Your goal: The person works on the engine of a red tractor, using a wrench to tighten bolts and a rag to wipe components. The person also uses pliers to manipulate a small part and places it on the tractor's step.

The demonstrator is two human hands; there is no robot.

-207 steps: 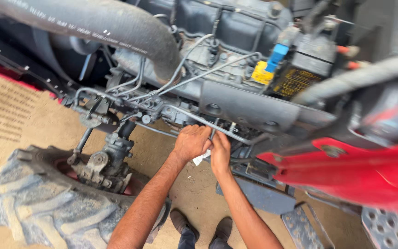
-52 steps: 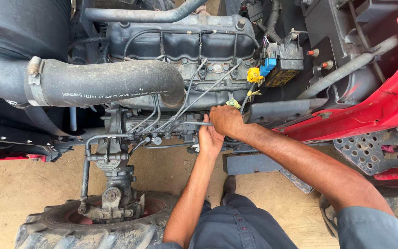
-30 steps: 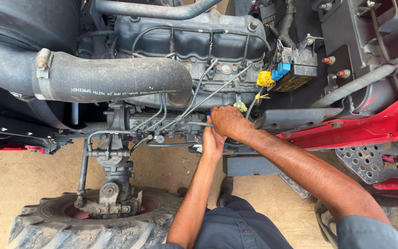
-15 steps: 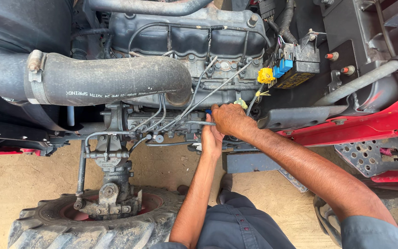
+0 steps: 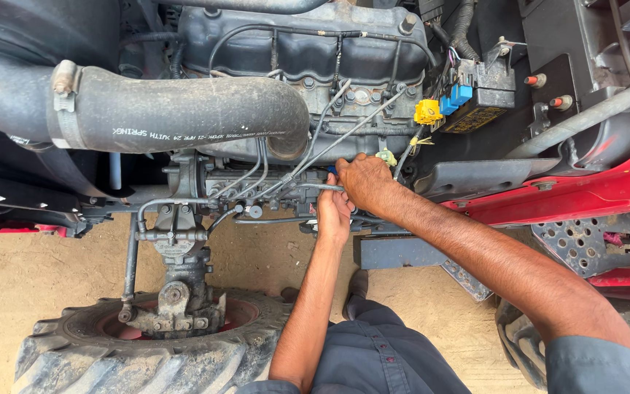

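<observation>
Head view looks down over a tractor engine, opened up above sandy ground. At far left a thick black rubber hose (image 5: 184, 117) with a metal clamp runs across to the engine block (image 5: 308, 51). Below it, the steering linkage sits on the lugged front tyre (image 5: 147, 357). Near the middle, thin steel fuel lines (image 5: 308, 149) fan down to the injection pump (image 5: 257, 191).

The left hand (image 5: 333, 208) reaches up from below and is curled shut around a slim metal tool (image 5: 315, 187), probably a spanner, lying level against a pump fitting. The right hand (image 5: 364, 181) comes in from the right, fingers folded over the same fitting just beside the left; what it grips under the fingers is hidden.

Right of the hands hang a yellow connector (image 5: 428, 111), a blue connector (image 5: 457, 96) and loose wiring, then the red bodywork (image 5: 585, 193).

As I judge it, the tool could slip off the fitting if the pull is uneven, driving knuckles into the lines or bending one; the wiring nearby could also snag.
</observation>
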